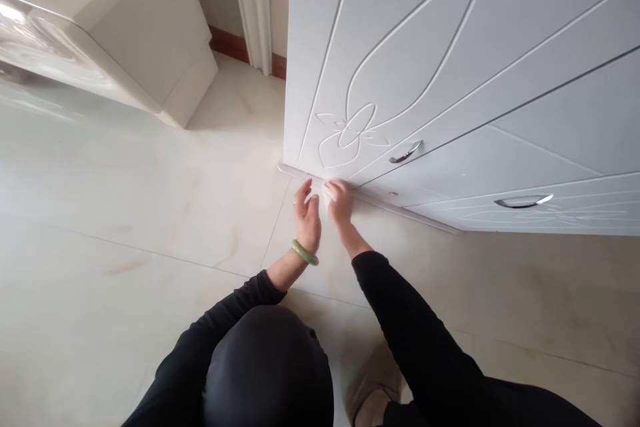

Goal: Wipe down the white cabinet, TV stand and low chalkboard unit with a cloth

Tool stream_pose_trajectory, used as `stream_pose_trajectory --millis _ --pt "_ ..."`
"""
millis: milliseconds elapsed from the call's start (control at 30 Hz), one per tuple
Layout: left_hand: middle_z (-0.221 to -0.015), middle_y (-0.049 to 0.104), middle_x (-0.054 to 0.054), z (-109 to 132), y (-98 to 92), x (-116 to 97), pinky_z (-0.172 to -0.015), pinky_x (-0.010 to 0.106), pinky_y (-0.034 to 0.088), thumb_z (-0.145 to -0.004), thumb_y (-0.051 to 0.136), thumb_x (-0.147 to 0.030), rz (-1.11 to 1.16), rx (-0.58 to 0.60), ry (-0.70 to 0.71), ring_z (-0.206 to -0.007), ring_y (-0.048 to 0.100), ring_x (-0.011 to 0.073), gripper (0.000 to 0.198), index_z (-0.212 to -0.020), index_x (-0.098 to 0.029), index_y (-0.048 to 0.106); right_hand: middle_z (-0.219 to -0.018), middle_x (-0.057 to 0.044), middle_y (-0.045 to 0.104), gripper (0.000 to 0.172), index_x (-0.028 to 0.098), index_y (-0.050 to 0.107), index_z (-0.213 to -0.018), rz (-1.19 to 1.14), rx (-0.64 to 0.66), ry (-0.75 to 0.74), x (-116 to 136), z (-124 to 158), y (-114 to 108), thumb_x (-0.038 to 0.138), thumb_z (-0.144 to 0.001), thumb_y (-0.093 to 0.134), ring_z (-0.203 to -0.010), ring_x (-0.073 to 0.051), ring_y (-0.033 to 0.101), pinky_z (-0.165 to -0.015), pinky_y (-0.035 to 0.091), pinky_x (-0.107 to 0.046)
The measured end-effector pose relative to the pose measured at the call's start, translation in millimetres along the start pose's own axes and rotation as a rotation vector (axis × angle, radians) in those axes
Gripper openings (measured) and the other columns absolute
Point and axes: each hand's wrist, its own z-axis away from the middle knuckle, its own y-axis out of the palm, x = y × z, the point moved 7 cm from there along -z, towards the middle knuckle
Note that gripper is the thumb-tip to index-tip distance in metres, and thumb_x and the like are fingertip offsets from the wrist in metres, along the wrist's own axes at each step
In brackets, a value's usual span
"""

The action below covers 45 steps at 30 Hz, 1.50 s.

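Note:
My right hand (341,204) is closed on a small white cloth or tissue (328,191), mostly covered by the fingers, at the bottom edge of the white cabinet (450,100). The cloth is against or very near the pale base strip (415,215) that runs along the cabinet's foot. Just to the left, my left hand (307,217) is raised over the floor, its fingers slightly bent and apart, with nothing in it. A green bangle (305,253) circles the left wrist.
Silver handles (406,152) stick out from the cabinet front. At the upper left stands a beige, glossy-fronted piece of furniture (150,33). A white door frame (251,7) rises behind. Pale tiles (150,200) cover the floor; my knee (270,367) and a brown shoe (375,377) are close below.

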Motion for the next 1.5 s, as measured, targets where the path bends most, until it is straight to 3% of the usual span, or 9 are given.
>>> stream_pose_trajectory --millis 167,367,633,833,1033,1133,1300,1400,1500 --pt "-0.168 0.039 0.015 1 7.4 21 -0.128 0.054 0.036 -0.100 0.061 -0.045 -0.300 0.130 0.139 -0.158 0.038 0.0330 0.050 -0.147 -0.028 0.061 -0.104 -0.005 0.075 0.036 0.022 0.072 -0.121 -0.847 0.122 0.688 -15 52 2 0.037 -0.089 0.067 -0.094 -0.021 0.071 -0.082 0.064 -0.034" --pt "-0.152 0.052 0.021 12 30.4 61 -0.123 0.058 0.044 -0.099 0.062 -0.045 -0.352 0.199 0.231 -0.147 0.051 0.0353 0.059 -0.153 -0.022 0.052 -0.122 -0.008 0.074 0.057 0.027 0.071 -0.124 -1.308 0.226 0.836 19 71 -25 0.071 -0.096 0.048 -0.120 -0.028 0.070 -0.099 0.062 -0.046" --pt "-0.137 0.064 0.008 -35 108.8 -35 -0.124 0.048 0.043 -0.104 0.055 -0.032 -0.369 0.297 1.107 -0.140 0.056 0.0255 0.025 -0.123 -0.031 0.072 -0.146 -0.004 0.064 0.042 0.025 0.074 -0.115 -1.198 -0.198 0.786 2 68 -101 0.056 -0.102 0.049 -0.134 -0.021 0.063 -0.107 0.056 -0.034" --pt "-0.120 0.066 0.012 -122 70.0 21 -0.119 0.046 0.045 -0.103 0.053 -0.035 -0.647 0.330 0.838 -0.129 0.057 0.0274 0.027 -0.102 -0.025 0.078 -0.151 -0.006 0.063 0.043 0.023 0.077 -0.111 -1.123 -0.157 0.971 -17 88 -93 0.052 -0.104 0.046 -0.131 -0.018 0.065 -0.100 0.058 -0.029" --pt "-0.120 0.058 0.014 -126 5.5 70 -0.113 0.050 0.047 -0.092 0.060 -0.014 -0.651 0.038 0.431 -0.120 0.056 0.0290 0.014 -0.101 -0.020 0.070 -0.148 -0.005 0.065 0.039 0.023 0.078 -0.108 -1.115 -0.127 1.005 -28 95 -91 0.048 -0.105 0.048 -0.128 -0.017 0.067 -0.096 0.059 -0.027" --pt "-0.115 0.058 0.014 -104 36.0 55 -0.108 0.052 0.052 -0.092 0.065 -0.017 -0.565 0.020 0.453 -0.116 0.058 0.0291 0.011 -0.102 -0.019 0.069 -0.148 -0.005 0.065 0.039 0.023 0.077 -0.108 -1.106 -0.123 1.016 -29 94 -91 0.047 -0.105 0.047 -0.128 -0.016 0.067 -0.094 0.060 -0.026" --pt "-0.117 0.063 0.011 -75 113.4 -27 -0.114 0.047 0.052 -0.103 0.057 -0.030 -0.494 0.432 0.876 -0.123 0.062 0.0257 0.020 -0.107 -0.024 0.075 -0.147 -0.005 0.065 0.037 0.023 0.076 -0.112 -1.102 -0.057 0.998 -33 88 -85 0.048 -0.104 0.052 -0.125 -0.016 0.067 -0.088 0.061 -0.023" --pt "-0.125 0.061 0.010 -101 96.0 -64 -0.123 0.049 0.045 -0.102 0.061 -0.038 -0.455 0.307 0.850 -0.136 0.055 0.0273 0.021 -0.110 -0.024 0.075 -0.143 -0.005 0.068 0.034 0.022 0.076 -0.110 -1.104 -0.094 1.015 -44 89 -83 0.047 -0.102 0.055 -0.119 -0.015 0.069 -0.084 0.061 -0.022" --pt "-0.129 0.055 0.013 -130 52.4 -62 -0.126 0.049 0.042 -0.094 0.071 -0.033 -0.409 0.070 0.710 -0.140 0.050 0.0305 0.014 -0.103 -0.023 0.071 -0.140 -0.007 0.069 0.033 0.022 0.077 -0.108 -1.129 -0.090 1.037 -51 93 -79 0.047 -0.100 0.057 -0.115 -0.016 0.070 -0.083 0.062 -0.023"
